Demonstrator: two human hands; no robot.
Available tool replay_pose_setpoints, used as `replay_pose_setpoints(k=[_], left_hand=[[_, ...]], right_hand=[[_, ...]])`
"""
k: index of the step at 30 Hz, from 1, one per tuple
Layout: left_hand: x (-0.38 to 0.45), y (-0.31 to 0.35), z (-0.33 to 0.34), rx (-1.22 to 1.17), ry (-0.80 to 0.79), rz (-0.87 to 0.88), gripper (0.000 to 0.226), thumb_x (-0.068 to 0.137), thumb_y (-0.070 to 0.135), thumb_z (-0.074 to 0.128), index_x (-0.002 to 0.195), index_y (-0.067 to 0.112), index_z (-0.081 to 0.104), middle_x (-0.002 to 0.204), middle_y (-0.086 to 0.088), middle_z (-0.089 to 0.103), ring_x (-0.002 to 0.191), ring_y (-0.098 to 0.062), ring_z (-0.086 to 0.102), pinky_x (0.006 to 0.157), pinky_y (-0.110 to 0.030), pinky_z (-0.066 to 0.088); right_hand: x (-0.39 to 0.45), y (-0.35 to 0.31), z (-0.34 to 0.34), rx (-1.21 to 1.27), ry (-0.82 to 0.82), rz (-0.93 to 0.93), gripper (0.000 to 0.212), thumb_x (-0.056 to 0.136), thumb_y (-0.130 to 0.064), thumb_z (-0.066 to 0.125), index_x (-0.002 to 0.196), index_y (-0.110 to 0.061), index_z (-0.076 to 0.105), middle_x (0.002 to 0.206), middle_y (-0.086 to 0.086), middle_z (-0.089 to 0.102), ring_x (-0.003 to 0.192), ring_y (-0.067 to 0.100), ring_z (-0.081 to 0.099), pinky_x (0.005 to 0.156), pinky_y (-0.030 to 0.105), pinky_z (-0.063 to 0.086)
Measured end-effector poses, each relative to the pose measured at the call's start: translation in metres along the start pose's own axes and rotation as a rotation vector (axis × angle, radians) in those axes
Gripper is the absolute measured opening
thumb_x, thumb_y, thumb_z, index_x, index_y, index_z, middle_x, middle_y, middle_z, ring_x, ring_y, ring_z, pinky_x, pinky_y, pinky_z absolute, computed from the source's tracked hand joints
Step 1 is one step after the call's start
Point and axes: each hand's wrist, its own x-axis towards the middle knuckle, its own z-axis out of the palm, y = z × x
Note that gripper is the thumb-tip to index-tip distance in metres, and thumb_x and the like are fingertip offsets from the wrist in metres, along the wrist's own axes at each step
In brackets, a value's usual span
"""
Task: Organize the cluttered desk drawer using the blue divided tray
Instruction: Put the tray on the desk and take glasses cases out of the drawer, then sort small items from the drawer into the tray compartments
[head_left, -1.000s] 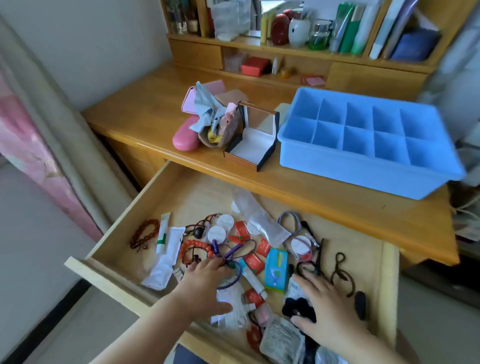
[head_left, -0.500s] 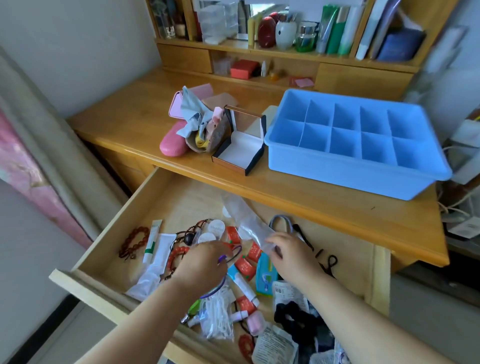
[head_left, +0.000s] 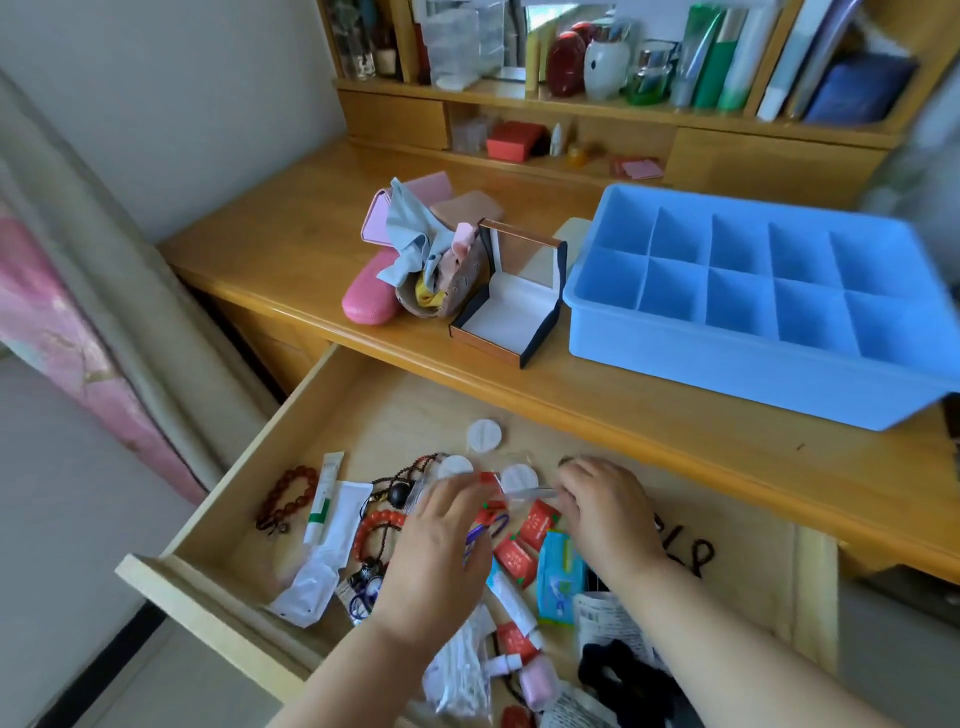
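The blue divided tray (head_left: 649, 338) stands empty on the desktop at the right. Below it the open drawer (head_left: 291, 457) holds a clutter of small items: red sachets (head_left: 537, 525), white round pads (head_left: 484, 435), bead bracelets (head_left: 288, 496), a white tube (head_left: 324, 499) and a blue packet (head_left: 558, 571). Both hands are in the drawer's middle. My right hand (head_left: 608, 512) pinches one end of a small clear plastic bag (head_left: 522, 493). My left hand (head_left: 436, 556) has its fingers at the bag's other end, and a purple hair tie (head_left: 483, 535) lies under it.
On the desktop left of the tray sit an open black gift box (head_left: 506, 317), a pink glasses case (head_left: 366, 301) and a pouch with cloth. A black scrunchie (head_left: 618, 670) and a cotton-swab bag (head_left: 460, 670) lie at the drawer's front. Shelves with bottles and books stand behind.
My right hand rose from the black scrunchie at the drawer front, took the clear bag and brought it toward the middle. My left hand moved up to meet it.
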Motion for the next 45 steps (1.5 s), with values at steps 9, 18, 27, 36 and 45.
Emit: replay_pose_setpoints(k=[9,18,27,36,45], left_hand=[[0.027,0.049,-0.019,0.136,-0.158,-0.070,0.018,0.093,0.021,0.045,0.105,0.024,0.059,0.084,-0.002,0.068,0.083,-0.026,0.063,0.065,-0.031,0.044],[0.005,0.172,0.035,0.143,-0.203,0.148,0.056,0.085,0.018,0.036,0.137,-0.003,0.044,0.143,-0.016,0.043,0.131,-0.028,0.047,0.099,-0.028,0.047],[0.114,0.183,0.010,-0.095,-0.071,0.329,0.047,0.093,0.036,0.051,0.139,0.027,0.044,0.152,0.013,0.030,0.135,-0.009,0.037,0.108,-0.015,0.026],[0.172,0.168,0.025,0.150,-0.017,0.297,0.011,0.089,0.025,0.059,0.095,0.024,0.068,0.083,0.004,0.066,0.085,-0.023,0.058,0.080,-0.029,0.031],[0.115,0.172,0.024,0.128,0.049,0.329,0.012,0.075,0.016,0.074,0.085,0.022,0.071,0.067,0.004,0.064,0.065,-0.025,0.059,0.070,-0.031,0.034]], right_hand=[[-0.064,-0.004,-0.065,0.310,0.143,0.243,0.014,0.086,-0.013,0.064,0.073,-0.019,0.060,0.059,-0.007,0.059,0.052,0.014,0.052,0.048,0.027,0.037],[-0.080,0.000,-0.106,0.999,0.261,0.695,0.027,0.089,-0.032,0.059,0.071,-0.011,0.063,0.061,-0.001,0.064,0.060,0.011,0.060,0.055,0.022,0.042],[-0.059,0.089,-0.195,0.934,0.582,0.680,0.026,0.090,-0.015,0.057,0.074,-0.032,0.068,0.073,-0.008,0.068,0.072,0.012,0.064,0.062,0.028,0.048],[0.016,0.153,-0.263,0.079,0.196,0.660,0.011,0.079,-0.005,0.050,0.075,-0.006,0.061,0.072,0.011,0.058,0.074,0.031,0.059,0.055,0.028,0.039],[0.002,0.117,-0.232,-0.366,-0.057,0.662,0.011,0.086,-0.013,0.048,0.094,-0.021,0.047,0.076,-0.004,0.048,0.074,0.023,0.053,0.062,0.029,0.038]])
